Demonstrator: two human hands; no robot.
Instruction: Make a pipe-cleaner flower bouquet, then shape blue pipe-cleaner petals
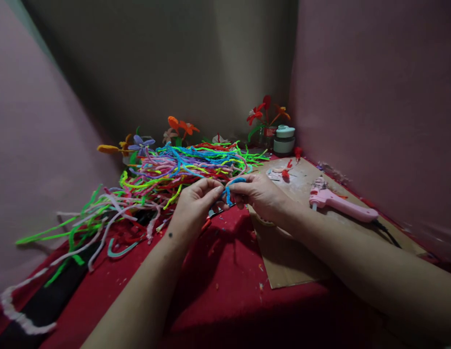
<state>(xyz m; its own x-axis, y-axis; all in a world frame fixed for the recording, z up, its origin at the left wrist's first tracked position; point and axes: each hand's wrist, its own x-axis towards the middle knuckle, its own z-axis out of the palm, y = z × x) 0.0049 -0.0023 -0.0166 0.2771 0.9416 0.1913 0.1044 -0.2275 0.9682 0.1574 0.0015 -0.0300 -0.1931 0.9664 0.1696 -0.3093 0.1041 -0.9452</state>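
Note:
A blue pipe cleaner (228, 195) is pinched between my two hands above the red tablecloth, bent so that a short end hangs down. My left hand (199, 198) grips it from the left with thumb and forefinger. From the right, my right hand (259, 194) holds its curved upper part between the fingertips. Just behind the hands spreads a large pile of pipe cleaners (189, 162) in pink, green, blue, yellow, purple and red. The fingers cover part of the blue piece.
On the right, a pink glue gun (343, 203) lies on a cardboard sheet (290, 261). Pipe-cleaner flowers (183, 127) and a lidded mint-coloured container (284, 140) stand along the back. Loose pipe cleaners (98, 232) trail over the left side of the red tablecloth (218, 295).

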